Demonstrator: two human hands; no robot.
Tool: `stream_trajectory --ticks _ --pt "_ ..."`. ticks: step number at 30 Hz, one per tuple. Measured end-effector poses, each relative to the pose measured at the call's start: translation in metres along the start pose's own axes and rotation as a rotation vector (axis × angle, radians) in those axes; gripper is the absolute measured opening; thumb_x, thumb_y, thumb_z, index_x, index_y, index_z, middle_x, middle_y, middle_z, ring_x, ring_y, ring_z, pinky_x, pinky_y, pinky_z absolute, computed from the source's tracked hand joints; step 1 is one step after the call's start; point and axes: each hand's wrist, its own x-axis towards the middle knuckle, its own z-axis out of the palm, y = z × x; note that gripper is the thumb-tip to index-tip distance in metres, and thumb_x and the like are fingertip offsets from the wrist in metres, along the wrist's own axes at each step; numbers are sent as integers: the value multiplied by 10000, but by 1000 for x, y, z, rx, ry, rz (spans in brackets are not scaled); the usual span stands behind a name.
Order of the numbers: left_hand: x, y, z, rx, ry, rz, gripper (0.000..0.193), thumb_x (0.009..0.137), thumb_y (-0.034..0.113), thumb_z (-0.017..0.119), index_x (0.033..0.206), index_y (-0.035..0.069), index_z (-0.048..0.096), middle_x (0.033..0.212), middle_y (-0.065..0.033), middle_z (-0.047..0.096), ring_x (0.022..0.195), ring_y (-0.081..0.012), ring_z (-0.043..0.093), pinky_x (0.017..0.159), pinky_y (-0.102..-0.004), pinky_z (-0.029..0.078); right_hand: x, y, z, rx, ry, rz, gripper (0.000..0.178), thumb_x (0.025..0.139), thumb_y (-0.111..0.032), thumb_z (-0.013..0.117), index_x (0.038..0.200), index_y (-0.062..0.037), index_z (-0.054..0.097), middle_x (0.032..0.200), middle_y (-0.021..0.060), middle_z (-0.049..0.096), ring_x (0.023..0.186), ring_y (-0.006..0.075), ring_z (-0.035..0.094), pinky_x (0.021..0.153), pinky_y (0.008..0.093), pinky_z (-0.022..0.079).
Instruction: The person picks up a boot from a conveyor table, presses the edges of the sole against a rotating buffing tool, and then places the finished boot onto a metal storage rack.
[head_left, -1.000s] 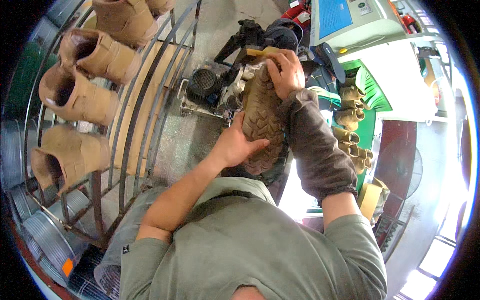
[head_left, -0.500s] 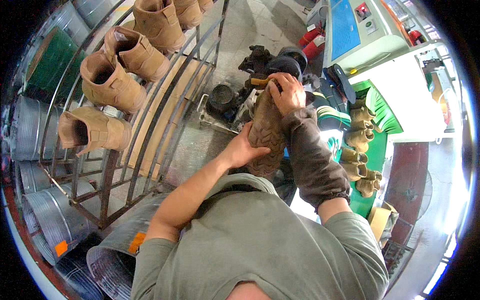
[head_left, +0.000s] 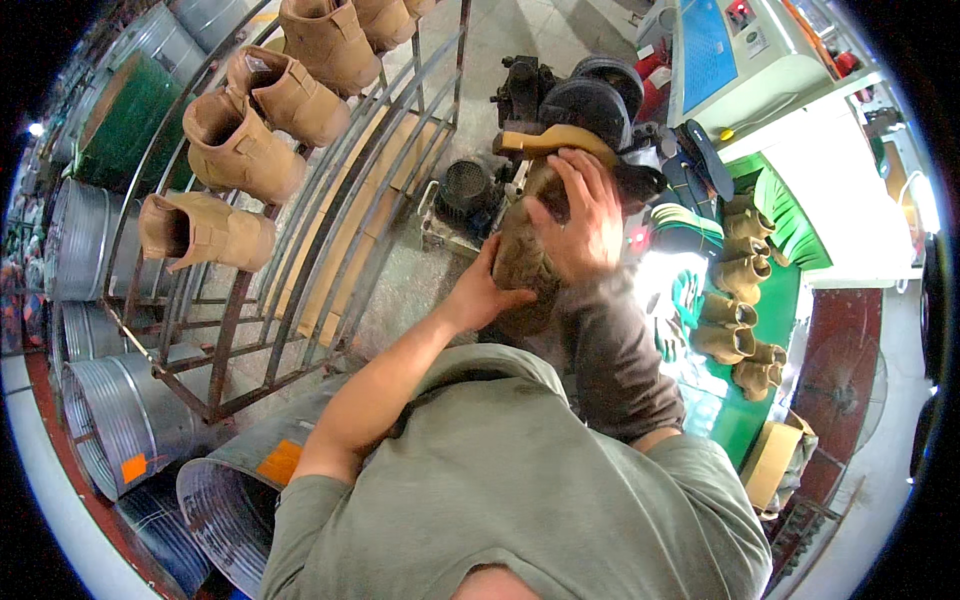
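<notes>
A brown boot (head_left: 524, 262) with a dark treaded sole is held in front of my chest. My left hand (head_left: 487, 289) is closed round its near part, the thumb lying across the sole. Over the boot's right side is my right hand (head_left: 585, 222), slightly blurred, its fingers stretched and thumb apart; whether it touches the boot I cannot tell. A dark sleeve cover (head_left: 625, 355) wraps my right forearm. Just beyond the boot stands a machine with dark round wheels (head_left: 587, 110) and a curved yellow-brown edge piece (head_left: 560, 138).
At left, a metal rack (head_left: 330, 225) bears several tan boots (head_left: 240, 150). Ribbed metal drums (head_left: 135, 415) stand beside and below it. A motor (head_left: 466, 187) sits on the floor by the machine. On the right, a green bench (head_left: 770, 325) holds several boots and cloth, below a pale cabinet (head_left: 775, 85).
My right hand has come off the boot's far end and shifted nearer, its fingers spreading. The boot has tilted and its sole looks darker. My left hand keeps its hold.
</notes>
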Motion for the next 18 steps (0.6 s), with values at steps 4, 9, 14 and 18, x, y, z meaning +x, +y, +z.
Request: stream_trajectory --ticks 4,9,14,18 --pt "-16 9 5 60 18 -93 1051 734 279 871 1491 -10 202 1407 -218 492 1301 -315 499 1092 -400 397 -9 -16 -23 -85 -88 11 682 702 -366 790 1276 -83 555 1320 136 553 1213 366 519 1013 488 406" --pt "-14 10 11 -18 -21 -93 1008 714 271 884 1465 20 260 1358 -187 535 1270 -310 525 1069 -399 419 -9 -8 -17 -272 -123 1 688 709 -391 791 1277 -89 545 1287 152 570 1148 385 551 981 493 423" --pt "-15 -8 53 -100 71 -88 966 769 378 813 1440 -4 234 1284 -273 568 1169 -413 587 992 -456 472 24 -17 -26 -295 -383 44 699 775 -487 747 1277 -54 525 1252 221 580 1092 420 579 917 491 472" --pt "-2 -13 74 -108 199 -56 881 800 384 777 1404 6 259 1264 -299 565 1111 -436 609 932 -490 500 101 -7 0 -548 -869 265 643 847 -590 640 1178 -39 618 1071 207 655 1034 352 637 892 470 504"
